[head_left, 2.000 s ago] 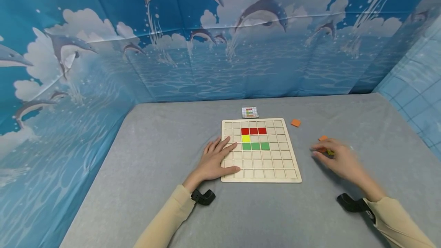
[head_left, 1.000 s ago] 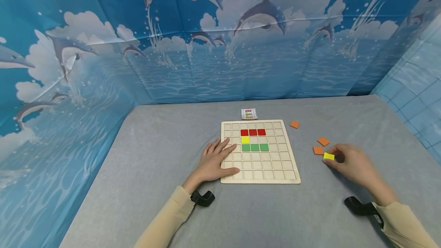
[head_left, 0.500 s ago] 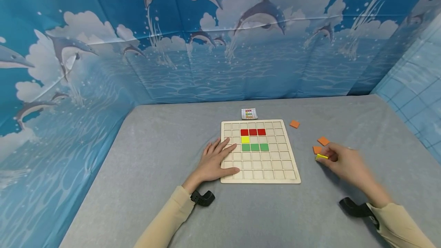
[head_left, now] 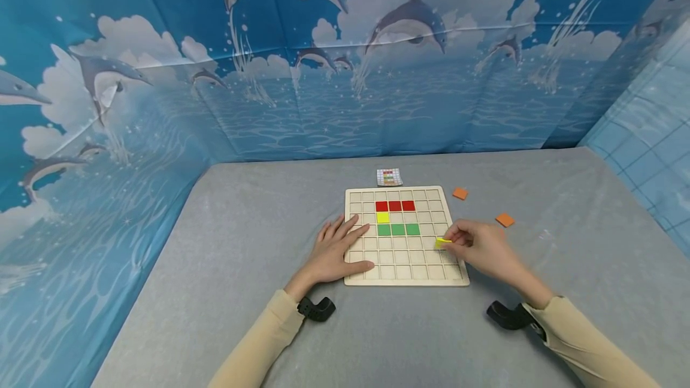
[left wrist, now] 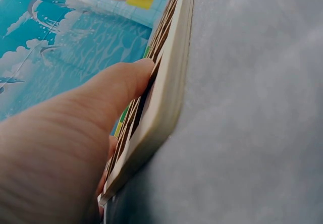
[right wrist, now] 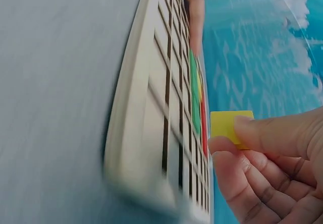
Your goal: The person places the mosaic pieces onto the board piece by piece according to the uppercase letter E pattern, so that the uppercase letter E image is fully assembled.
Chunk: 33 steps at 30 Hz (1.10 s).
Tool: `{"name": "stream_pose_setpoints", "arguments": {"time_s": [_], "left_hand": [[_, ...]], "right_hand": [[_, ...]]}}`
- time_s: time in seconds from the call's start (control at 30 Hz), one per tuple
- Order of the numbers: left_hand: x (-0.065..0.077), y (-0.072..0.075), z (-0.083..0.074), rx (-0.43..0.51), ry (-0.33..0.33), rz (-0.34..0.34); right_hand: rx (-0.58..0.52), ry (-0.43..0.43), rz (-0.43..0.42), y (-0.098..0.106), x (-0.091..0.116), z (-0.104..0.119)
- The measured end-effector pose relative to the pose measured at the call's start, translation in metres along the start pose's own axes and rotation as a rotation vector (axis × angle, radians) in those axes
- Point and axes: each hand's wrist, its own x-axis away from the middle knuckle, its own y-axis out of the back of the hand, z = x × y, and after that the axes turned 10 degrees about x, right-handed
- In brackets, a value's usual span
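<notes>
A wooden grid board point(head_left: 420, 272) lies on the grey-covered table. My left hand point(head_left: 335, 253) rests on its left side, fingers spread and thumb over the lower left cells. Between thumb and fingertips, my right hand point(head_left: 487, 250) pinches a yellow square tile point(right wrist: 222, 123), held above the board's right part. Set in the grid are a row of three red tiles point(head_left: 395, 206), one yellow tile point(head_left: 383, 217) below the leftmost red, and a row of three green tiles point(head_left: 398, 230) lower down. In the left wrist view the thumb point(left wrist: 126, 80) lies over the board's edge.
A small card with a printed coloured grid pattern point(head_left: 389, 177) lies behind the board. To the right are two orange tiles, one farther back point(head_left: 460, 194) and one nearer point(head_left: 505, 220). A dolphin-print curtain point(head_left: 345, 106) hangs behind the table.
My right hand has taken hold of the yellow tile on the right and carried it left over the board. One orange tile seen earlier is now out of sight. My left hand stays put.
</notes>
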Motion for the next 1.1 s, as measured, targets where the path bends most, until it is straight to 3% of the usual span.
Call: {"name": "stream_pose_setpoints", "arguments": {"time_s": [0.53, 0.77, 1.1], "left_hand": [[0.000, 0.001, -0.001, 0.009, 0.018, 0.008], [-0.002, 0.001, -0.001, -0.001, 0.019, 0.010], [-0.001, 0.001, 0.000, -0.003, 0.029, 0.017]], "right_hand": [[-0.099, 0.086, 0.082, -0.048, -0.041, 0.040], [-0.055, 0.138, 0.067, -0.055, -0.050, 0.048], [0.011, 0.120, 0.056, -0.062, -0.055, 0.050]]}}
